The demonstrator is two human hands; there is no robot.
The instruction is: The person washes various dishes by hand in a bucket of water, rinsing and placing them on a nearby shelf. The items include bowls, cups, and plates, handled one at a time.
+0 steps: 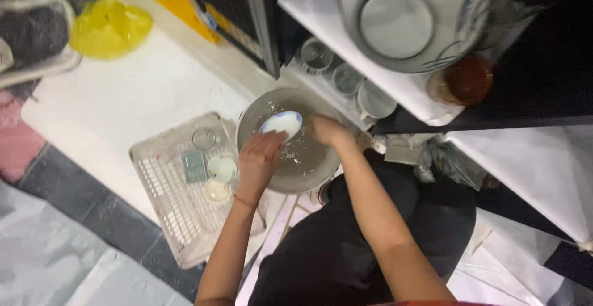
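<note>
Small blue-rimmed dish [281, 122] sits tilted at the far left edge of the metal basin [290, 142], which rests low on the floor and holds soapy, cloudy water. The left hand [258, 158] grips the dish by its near rim, fingers curled round it. The right hand [329, 129] is just beside the dish on its right, over the water, with the fingers bent; whether it touches the dish or holds a cloth, I cannot tell. To the left of the basin lies a white plastic rack [179, 207] on the floor, carrying a clear glass [204, 138], a small square piece [193, 165] and two little round dishes [220, 179]; judging by that, a few pieces seem already washed and set aside, while this dish looks to be mid-wash. Far right of the basin, several metal cups [346, 79] stand under the white shelf [321, 9], and a large bowl [414, 19] stands on that shelf; whether these are still to be washed cannot be told.
</note>
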